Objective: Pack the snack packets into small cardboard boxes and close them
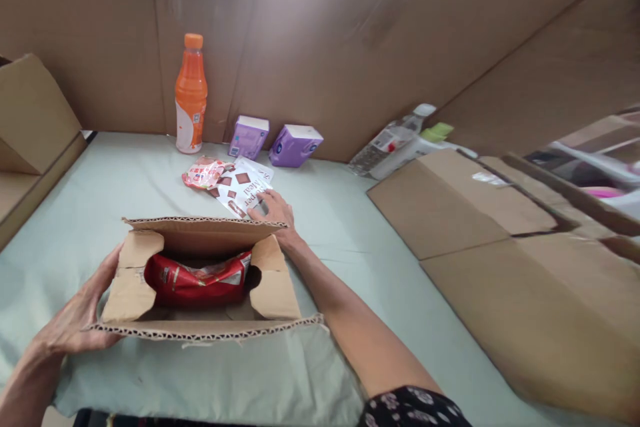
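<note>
An open cardboard box stands near the table's front edge, its flaps raised. Inside lies a shiny red packet. My left hand grips the box at its left side, thumb along the wall and fingers low at the front corner. Behind the box's right rear corner, my right hand reaches onto a white packet with brown squares. Its thumb and fingers are apart, with part of that packet showing between them. A smaller pink-and-red packet lies against the white one on the left.
An orange drink bottle and two purple tissue packs stand along the cardboard back wall. A clear bottle leans at the right rear. Larger cardboard boxes flank the table, one left, one right.
</note>
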A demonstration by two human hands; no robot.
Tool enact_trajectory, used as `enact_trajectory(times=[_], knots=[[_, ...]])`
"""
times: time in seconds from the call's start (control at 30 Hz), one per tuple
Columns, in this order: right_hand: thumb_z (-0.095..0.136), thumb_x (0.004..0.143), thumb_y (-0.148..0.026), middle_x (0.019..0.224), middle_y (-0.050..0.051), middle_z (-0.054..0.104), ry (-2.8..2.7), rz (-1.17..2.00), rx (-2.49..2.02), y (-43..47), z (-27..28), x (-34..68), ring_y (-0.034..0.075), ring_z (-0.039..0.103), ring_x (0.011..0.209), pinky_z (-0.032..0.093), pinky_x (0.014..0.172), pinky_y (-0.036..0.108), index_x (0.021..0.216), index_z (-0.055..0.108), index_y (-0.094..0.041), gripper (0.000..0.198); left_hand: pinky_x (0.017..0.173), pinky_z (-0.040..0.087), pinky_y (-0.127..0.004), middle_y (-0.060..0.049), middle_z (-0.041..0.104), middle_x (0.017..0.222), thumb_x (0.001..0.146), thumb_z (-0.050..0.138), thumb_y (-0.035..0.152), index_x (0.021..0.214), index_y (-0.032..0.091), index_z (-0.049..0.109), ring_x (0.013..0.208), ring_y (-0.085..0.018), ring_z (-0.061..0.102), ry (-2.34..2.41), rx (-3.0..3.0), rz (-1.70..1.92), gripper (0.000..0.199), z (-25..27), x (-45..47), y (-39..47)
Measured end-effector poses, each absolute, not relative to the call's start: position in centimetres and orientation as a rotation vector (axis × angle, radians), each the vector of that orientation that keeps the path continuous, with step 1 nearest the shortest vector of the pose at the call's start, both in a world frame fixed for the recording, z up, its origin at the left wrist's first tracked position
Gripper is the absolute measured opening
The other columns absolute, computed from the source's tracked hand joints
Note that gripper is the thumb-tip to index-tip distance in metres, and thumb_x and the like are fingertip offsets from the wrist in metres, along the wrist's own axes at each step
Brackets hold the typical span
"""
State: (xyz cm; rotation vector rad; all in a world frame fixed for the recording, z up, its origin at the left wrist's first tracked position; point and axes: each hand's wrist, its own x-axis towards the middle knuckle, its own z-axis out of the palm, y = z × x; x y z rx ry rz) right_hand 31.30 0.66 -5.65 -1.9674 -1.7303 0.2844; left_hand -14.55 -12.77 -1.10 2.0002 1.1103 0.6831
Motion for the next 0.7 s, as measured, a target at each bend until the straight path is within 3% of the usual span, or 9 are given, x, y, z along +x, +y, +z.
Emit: enact_trajectory(times=[0.1, 0.3, 0.53, 0.7], knots=[[0.066, 0.094, -0.049, 0.169, 0.014, 0.047, -1.783, 0.185, -2.057, 1.2, -5.1, 30.8, 0.037, 0.051, 0.146, 0.042, 0.117, 0.052, 0.146, 0.064, -0.025, 0.057, 0.121, 0.046, -0.064, -0.011, 0.041, 0.174, 0.071, 0.078, 0.076, 0.174, 0.035, 0.011, 0.155, -0.055, 0.039, 1.126, 2.026, 0.676, 0.13, -0.9, -14.4, -12.8], [0.058, 0.101, -0.046, 0.146, 0.018, 0.067, -1.904, 0.065, -2.074, 2.5, -4.3, 30.3, 0.035, 0.059, 0.13, 0.044, 0.11, 0.046, 0.141, 0.066, -0.017, 0.05, 0.121, 0.048, -0.062, -0.011, 0.041, 0.174, 0.07, 0.075, 0.081, 0.174, 0.034, 0.015, 0.154, -0.054, 0.042, 1.12, 2.045, 0.695, 0.129, -0.8, -14.2, -12.9], [0.057, 0.102, -0.043, 0.14, 0.017, 0.071, -1.947, 0.046, -2.072, 2.1, -4.3, 30.5, 0.035, 0.061, 0.126, 0.045, 0.107, 0.045, 0.134, 0.071, -0.016, 0.044, 0.123, 0.044, -0.065, -0.009, 0.038, 0.176, 0.076, 0.076, 0.067, 0.174, 0.036, 0.013, 0.154, -0.054, 0.041, 1.121, 2.034, 0.677, 0.121, -0.2, -13.5, -12.9], [0.057, 0.102, -0.045, 0.161, 0.018, 0.055, -1.909, 0.071, -2.092, 2.2, -4.7, 30.3, 0.036, 0.054, 0.141, 0.042, 0.114, 0.048, 0.145, 0.064, -0.019, 0.051, 0.121, 0.046, -0.065, -0.009, 0.038, 0.176, 0.074, 0.077, 0.069, 0.174, 0.037, 0.014, 0.154, -0.054, 0.042, 1.119, 2.038, 0.695, 0.122, -0.2, -13.6, -12.9]])
